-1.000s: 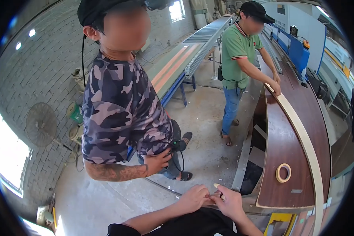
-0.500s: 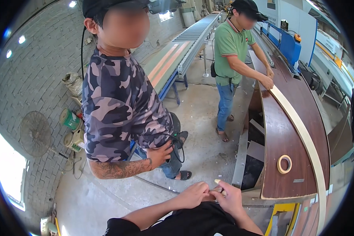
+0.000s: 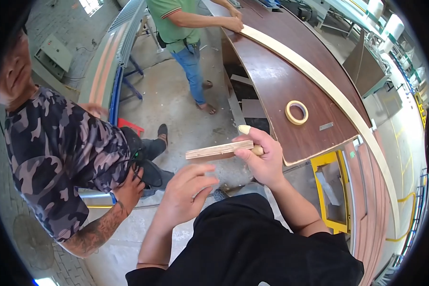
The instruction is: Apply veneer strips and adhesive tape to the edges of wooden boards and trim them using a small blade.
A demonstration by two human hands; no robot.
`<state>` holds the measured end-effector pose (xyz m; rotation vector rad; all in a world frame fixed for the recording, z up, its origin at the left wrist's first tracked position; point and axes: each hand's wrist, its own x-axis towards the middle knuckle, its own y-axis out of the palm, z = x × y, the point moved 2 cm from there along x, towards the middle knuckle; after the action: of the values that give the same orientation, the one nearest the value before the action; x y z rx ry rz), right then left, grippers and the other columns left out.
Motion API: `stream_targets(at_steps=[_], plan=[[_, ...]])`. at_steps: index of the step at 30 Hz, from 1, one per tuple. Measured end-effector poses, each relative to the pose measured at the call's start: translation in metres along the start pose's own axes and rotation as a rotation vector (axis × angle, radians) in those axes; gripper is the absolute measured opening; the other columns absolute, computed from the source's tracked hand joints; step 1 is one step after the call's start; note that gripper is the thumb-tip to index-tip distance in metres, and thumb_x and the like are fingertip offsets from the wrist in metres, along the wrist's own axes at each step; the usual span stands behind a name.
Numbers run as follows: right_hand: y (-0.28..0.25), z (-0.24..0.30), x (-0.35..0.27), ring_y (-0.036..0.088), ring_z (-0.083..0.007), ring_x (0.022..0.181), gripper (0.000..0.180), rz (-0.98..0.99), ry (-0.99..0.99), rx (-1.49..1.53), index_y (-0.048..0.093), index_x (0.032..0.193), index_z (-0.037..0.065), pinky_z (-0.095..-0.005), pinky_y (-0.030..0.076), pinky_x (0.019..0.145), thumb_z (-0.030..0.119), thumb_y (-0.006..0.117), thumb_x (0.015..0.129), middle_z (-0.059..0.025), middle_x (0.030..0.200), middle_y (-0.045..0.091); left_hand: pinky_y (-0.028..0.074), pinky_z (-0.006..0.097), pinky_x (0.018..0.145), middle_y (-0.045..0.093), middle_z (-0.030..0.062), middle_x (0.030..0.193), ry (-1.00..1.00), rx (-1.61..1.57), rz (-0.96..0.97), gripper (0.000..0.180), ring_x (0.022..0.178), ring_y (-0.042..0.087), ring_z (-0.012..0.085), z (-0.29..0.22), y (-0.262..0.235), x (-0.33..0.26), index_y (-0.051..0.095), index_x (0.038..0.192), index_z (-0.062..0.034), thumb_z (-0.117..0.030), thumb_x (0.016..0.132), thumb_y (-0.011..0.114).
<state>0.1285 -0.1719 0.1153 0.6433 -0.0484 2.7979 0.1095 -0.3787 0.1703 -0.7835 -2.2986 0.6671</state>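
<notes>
Concrete workshop floor (image 3: 176, 105) below: right hand (image 3: 264, 159) pinches a wood strip (image 3: 219, 149), left hand (image 3: 183, 193) released at seven o'clock; one-end grip risks a drop.

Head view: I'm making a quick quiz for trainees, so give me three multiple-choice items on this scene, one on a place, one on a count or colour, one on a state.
1. Where does the tape roll lie?
A. On the brown board
B. On the floor
C. In the left hand

2. How many other people stand nearby?
A. None
B. Two
C. Four

3. What is the state of the right hand?
A. Open and bare
B. Resting flat on the board
C. Closed on a wood strip

Answers:
1 A, the roll sits on the board's dark top near its end.
2 B, one in a camouflage shirt, one in a green shirt.
3 C, its fingers wrap one end of the strip; the left hand is open just below it.
</notes>
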Motion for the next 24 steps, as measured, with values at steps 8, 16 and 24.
stream_targets(at_steps=[8, 16, 24], plan=[[0.010, 0.012, -0.002, 0.064, -0.0114, 0.081, 0.045, 0.023, -0.137, -0.111, 0.054, 0.122, -0.001, -0.0236, 0.052, 0.069, 0.004, 0.072, 0.080, -0.0140, 0.098, 0.068, 0.050, 0.034, 0.074, 0.063, 0.0128, 0.108, -0.068, 0.198, -0.185, 0.028, 0.093, 0.062, 0.0260, 0.019, -0.007, 0.038, 0.066, 0.102, -0.0026, -0.009, 0.075, 0.070], [0.015, 0.023, 0.008, 0.067, -0.0174, 0.082, 0.042, 0.078, -0.275, -0.340, 0.058, 0.115, -0.002, -0.0269, 0.053, 0.070, 0.005, 0.074, 0.077, -0.0140, 0.097, 0.069, 0.051, 0.020, 0.044, 0.055, 0.0127, 0.121, -0.343, -0.415, 0.018, 0.032, 0.087, 0.062, 0.0132, 0.050, 0.002, 0.040, 0.065, 0.108, 0.0021, -0.004, 0.077, 0.067], [0.012, 0.017, 0.027, 0.064, -0.0132, 0.085, 0.044, 0.193, -0.109, -0.151, 0.053, 0.122, 0.000, -0.0244, 0.051, 0.074, 0.007, 0.071, 0.082, -0.0117, 0.102, 0.067, 0.054, 0.023, 0.052, 0.054, 0.0118, 0.116, -0.097, -0.147, 0.292, 0.050, 0.082, 0.060, 0.0142, 0.054, -0.018, 0.050, 0.055, 0.125, -0.0012, -0.004, 0.077, 0.067]])
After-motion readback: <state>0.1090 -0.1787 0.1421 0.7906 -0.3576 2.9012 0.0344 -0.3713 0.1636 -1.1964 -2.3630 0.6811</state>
